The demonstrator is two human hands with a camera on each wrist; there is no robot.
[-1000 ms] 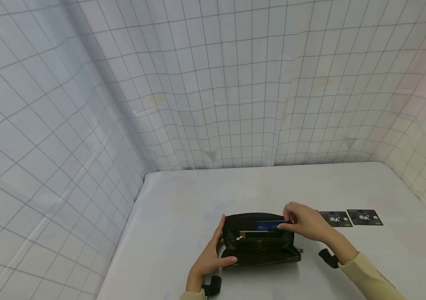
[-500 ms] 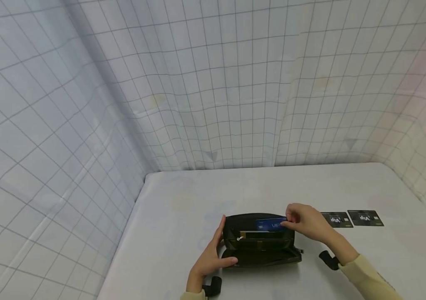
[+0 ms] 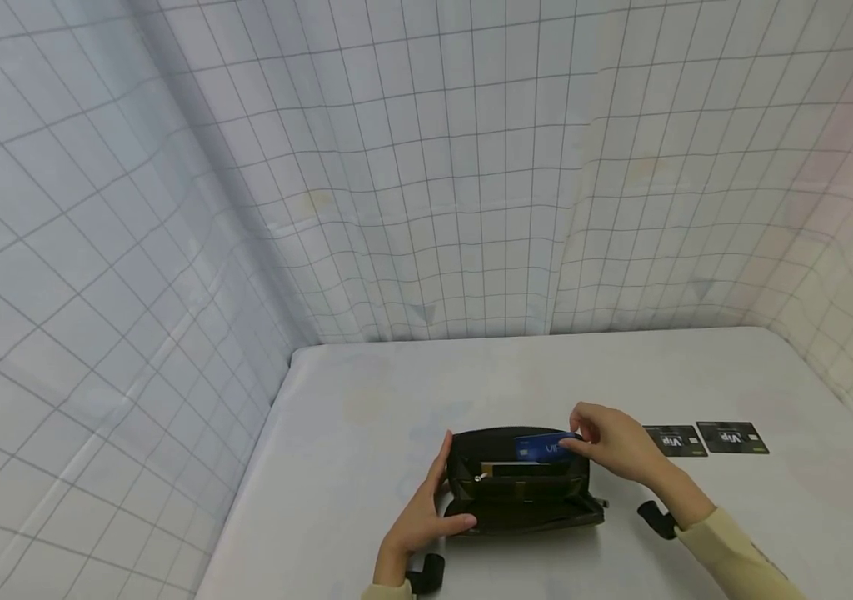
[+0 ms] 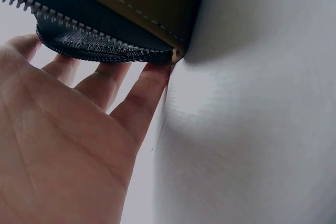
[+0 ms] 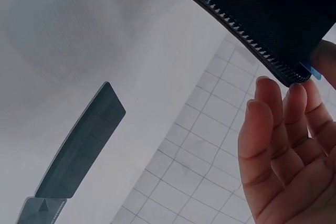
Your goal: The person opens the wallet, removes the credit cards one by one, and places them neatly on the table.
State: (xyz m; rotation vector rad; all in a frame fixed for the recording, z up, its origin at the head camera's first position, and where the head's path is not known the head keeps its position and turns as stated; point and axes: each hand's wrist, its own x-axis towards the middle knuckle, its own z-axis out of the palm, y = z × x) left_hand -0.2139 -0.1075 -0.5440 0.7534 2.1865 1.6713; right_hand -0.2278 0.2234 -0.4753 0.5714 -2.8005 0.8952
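A dark zip-around wallet (image 3: 524,492) lies unzipped and spread wide on the white table. My left hand (image 3: 421,517) holds its left end, thumb over the front flap and fingers along the side; the left wrist view has those fingers (image 4: 139,95) against the zipper edge. A blue VIP card (image 3: 535,448) stands slanted in the back compartment, its upper right corner pinched by my right hand (image 3: 614,442). Only a blue sliver of that card (image 5: 312,70) shows in the right wrist view, by the wallet's toothed rim. The card's lower edge is hidden inside.
Two black VIP cards lie flat to the right, the nearer one (image 3: 675,441) partly behind my right hand and the other (image 3: 731,437) beyond it. A gold-toned strip (image 3: 486,470) shows in the wallet's middle section. Grid-patterned curtains (image 3: 471,208) surround the table.
The blue card's right end has risen and more of its face shows. My right hand has shifted slightly with it, while the left hand and wallet have stayed put.
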